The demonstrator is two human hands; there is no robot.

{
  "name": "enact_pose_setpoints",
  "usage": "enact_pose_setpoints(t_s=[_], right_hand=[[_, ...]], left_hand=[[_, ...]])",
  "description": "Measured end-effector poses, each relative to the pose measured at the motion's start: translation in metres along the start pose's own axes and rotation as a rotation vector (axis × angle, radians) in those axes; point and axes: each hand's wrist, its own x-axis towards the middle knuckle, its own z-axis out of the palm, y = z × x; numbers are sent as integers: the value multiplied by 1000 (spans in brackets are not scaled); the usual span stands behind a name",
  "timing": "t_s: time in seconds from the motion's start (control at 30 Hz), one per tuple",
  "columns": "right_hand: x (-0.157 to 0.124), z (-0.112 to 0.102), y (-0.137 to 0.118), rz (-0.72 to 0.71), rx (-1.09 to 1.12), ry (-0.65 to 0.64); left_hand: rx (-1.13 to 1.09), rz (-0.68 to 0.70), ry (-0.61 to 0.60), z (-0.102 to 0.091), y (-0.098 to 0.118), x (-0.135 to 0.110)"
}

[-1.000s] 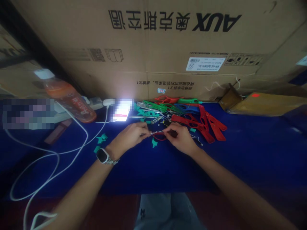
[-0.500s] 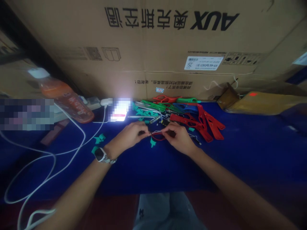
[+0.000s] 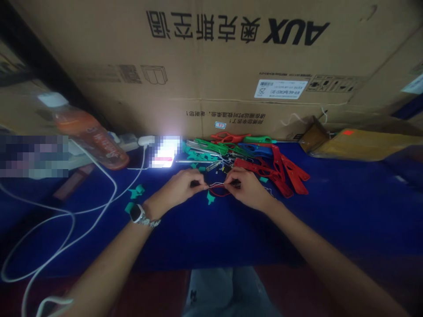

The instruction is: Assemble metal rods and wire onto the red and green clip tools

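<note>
My left hand, with a watch on the wrist, pinches the left end of some thin wires. My right hand is closed on the same wires from the other side, and a dark piece shows between its fingers. A white wire runs across the gap, and a red wire sags in a loop below it. The exact wire ends are hidden by the fingertips. Just under the gap lies a small green plastic piece. Behind my hands is a pile of red lighter-shaped shells, green ones and metal rods.
A lit phone lies behind my left hand, with a white cable looping leftward. An orange drink bottle leans at the left. A large cardboard box walls off the back of the blue table. A yellow packet is at the right.
My right hand has turned slightly and shifted a little right along the wires, with its fingers more curled. The left hand stays almost in place, still pinching.
</note>
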Motion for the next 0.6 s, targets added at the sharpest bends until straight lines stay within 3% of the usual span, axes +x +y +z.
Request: enact_pose_setpoints(t_s=[0.17,0.33,0.6], right_hand=[[-10,-8,-1,-88,-27,-18],[-23,-15,-5,-170,-199,-21],[-17,-12,-8,-57,-358,-140]], left_hand=[[29,12,0,-1,1,-1],[47,10,-13,-2,1,-3],[-4,25,-1,0,-3,-3]])
